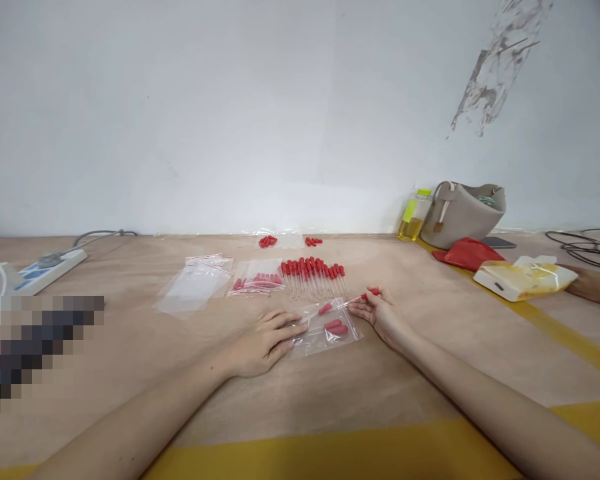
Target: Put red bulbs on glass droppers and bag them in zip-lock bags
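Observation:
My left hand (267, 341) lies with its fingers stretched over the left side of a clear zip bag (310, 343). Inside that bag several droppers with red rubber bulbs (336, 327) show through the plastic. At the bag's right end my right hand (380, 317) pinches a dropper (370, 294) by its red bulb, its thin clear tube pointing left toward the bag's edge. Just behind the bag, a row of loose droppers (310, 270) lies side by side. Left of them are filled zip bags (257, 280) with red bulbs inside, then a stack of flat zip bags (193, 283).
Small groups of red bulbs (268, 241) lie near the wall. To the right stand a bottle of yellow liquid (411, 217) and a grey bag (463, 217), with a red pouch (470, 255) and a yellow-white packet (525, 277) beside another person's hand (593, 285). A power strip (55, 270) sits left.

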Demonstrator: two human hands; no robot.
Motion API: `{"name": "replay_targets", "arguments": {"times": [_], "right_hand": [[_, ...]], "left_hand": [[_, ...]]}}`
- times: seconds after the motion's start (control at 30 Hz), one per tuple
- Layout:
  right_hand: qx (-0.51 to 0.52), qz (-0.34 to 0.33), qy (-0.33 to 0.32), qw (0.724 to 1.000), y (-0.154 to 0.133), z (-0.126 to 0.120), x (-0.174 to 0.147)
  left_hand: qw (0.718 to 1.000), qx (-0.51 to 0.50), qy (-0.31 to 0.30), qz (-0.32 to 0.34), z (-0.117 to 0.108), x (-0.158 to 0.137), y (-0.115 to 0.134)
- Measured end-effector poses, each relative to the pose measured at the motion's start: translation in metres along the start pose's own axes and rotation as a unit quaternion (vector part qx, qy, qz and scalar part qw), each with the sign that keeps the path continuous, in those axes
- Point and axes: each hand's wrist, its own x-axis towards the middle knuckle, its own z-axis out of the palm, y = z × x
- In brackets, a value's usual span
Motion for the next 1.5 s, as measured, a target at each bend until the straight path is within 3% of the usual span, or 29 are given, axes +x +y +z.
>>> {"name": "replay_targets", "arguments": {"times": [0.13, 0.27, 0.5, 0.63, 0.83, 1.1, 1.23, 1.3, 1.4, 1.5], "right_hand": [[-0.093, 0.035, -0.061, 0.993, -0.002, -0.004, -0.001], [-0.248, 0.005, -0.107, 0.963, -0.002, -0.007, -0.002], [-0.397, -0.064, -0.134, 0.906, -0.004, -0.013, 0.002], [-0.383, -0.080, -0.170, 0.905, -0.005, -0.012, 0.003], [-0.427, -0.171, -0.130, 0.878, 0.002, -0.008, 0.005], [-0.316, -0.075, -0.202, 0.924, 0.000, 0.000, -0.003], [-0.290, 0.008, -0.232, 0.929, -0.007, -0.001, -0.005], [-0.293, 0.024, -0.209, 0.933, -0.011, -0.005, 0.000], [-0.339, -0.002, -0.094, 0.936, -0.016, -0.008, 0.017], [-0.418, -0.030, 0.022, 0.908, -0.019, -0.007, 0.044]], "left_hand": [[1.000, -0.003, 0.012, 0.006, 0.000, 0.000, 0.000], [1.000, -0.001, 0.005, 0.019, 0.001, 0.001, -0.001], [1.000, -0.013, 0.001, 0.022, 0.001, 0.001, -0.001], [1.000, -0.007, -0.004, 0.018, 0.001, 0.000, -0.002], [1.000, 0.003, -0.004, 0.027, 0.001, 0.002, 0.000], [1.000, -0.001, -0.001, 0.025, -0.001, 0.002, 0.002], [1.000, -0.008, 0.002, 0.026, -0.001, 0.002, 0.002], [1.000, -0.007, 0.001, 0.022, -0.001, 0.002, 0.001], [1.000, -0.003, 0.007, 0.015, 0.000, 0.001, 0.001], [1.000, -0.008, 0.020, 0.012, 0.000, 0.000, 0.002]]}}
